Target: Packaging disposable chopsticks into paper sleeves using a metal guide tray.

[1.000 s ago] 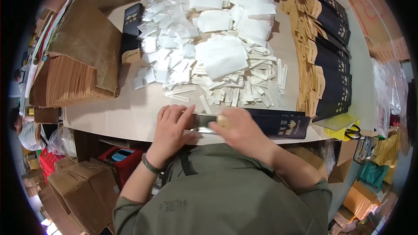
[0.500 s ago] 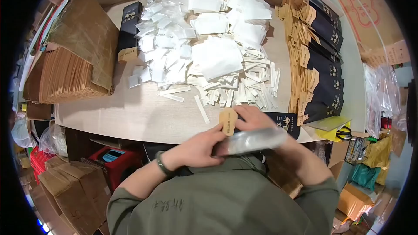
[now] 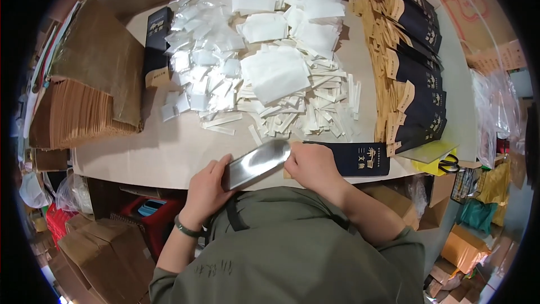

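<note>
A shiny, flat silver strip-shaped piece is held slanted over the table's front edge. Whether it is metal or a foil packet I cannot tell. My left hand grips its lower left end, with the thumb and fingers on either side. At its upper right end my right hand is closed in a fist-like grip. Beneath and beside the right hand lies a dark navy printed sleeve, and a bit of tan paper shows under that hand. Beyond the strip are white sachets and narrow white paper-wrapped sticks.
Clear plastic packets spread left of the sachets, beside a dark box with a tan end. A carton of brown sheets stands at left. Navy and tan sleeves line the right side, near black scissors.
The silver piece has moved left and now lies stretched between both hands. The tan-labelled piece held earlier is no longer in my fingers. More of the navy sleeve shows.
</note>
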Tool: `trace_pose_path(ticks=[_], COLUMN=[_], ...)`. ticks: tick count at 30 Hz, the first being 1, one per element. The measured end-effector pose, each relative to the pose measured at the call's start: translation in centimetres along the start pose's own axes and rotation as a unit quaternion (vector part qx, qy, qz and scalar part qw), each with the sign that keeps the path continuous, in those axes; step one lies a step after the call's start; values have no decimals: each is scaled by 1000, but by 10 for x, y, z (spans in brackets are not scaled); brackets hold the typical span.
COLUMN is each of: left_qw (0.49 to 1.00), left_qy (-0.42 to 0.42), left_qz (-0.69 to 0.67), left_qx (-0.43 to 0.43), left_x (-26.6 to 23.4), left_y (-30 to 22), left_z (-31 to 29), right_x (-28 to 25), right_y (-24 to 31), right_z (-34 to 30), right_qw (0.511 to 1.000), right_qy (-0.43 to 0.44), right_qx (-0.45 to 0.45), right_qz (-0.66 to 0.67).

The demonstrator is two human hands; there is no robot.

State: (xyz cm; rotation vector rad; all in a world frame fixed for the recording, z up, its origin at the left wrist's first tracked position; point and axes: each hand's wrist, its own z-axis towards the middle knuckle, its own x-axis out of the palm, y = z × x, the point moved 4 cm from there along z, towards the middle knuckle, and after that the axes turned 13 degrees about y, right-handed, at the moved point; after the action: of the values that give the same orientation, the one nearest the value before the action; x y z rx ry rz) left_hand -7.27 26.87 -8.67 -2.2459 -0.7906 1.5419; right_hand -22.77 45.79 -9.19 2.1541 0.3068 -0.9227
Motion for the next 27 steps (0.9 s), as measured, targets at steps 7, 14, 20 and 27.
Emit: trace_pose_path(ticks=[7,14,20,27], left_qw=[989,959,963,946], left_qy=[39,-272,-239,-307], left_qz=[16,42,57,-72], left_qx=[141,-67,-115,-75], left_x=[-20,-71,-65,-53], left_y=[-13,110,102,85], left_z=[16,44,51,14], right_x=[22,-87,-75,-103], right_y=[51,-60,-66,-48], right_z=[14,39,42,3], right_qw=[980,966,969,970], right_qy=[39,-243,-163,-107], right_qx=[-195,-54,-13,-24], right_qz=[34,-67,-184,-217])
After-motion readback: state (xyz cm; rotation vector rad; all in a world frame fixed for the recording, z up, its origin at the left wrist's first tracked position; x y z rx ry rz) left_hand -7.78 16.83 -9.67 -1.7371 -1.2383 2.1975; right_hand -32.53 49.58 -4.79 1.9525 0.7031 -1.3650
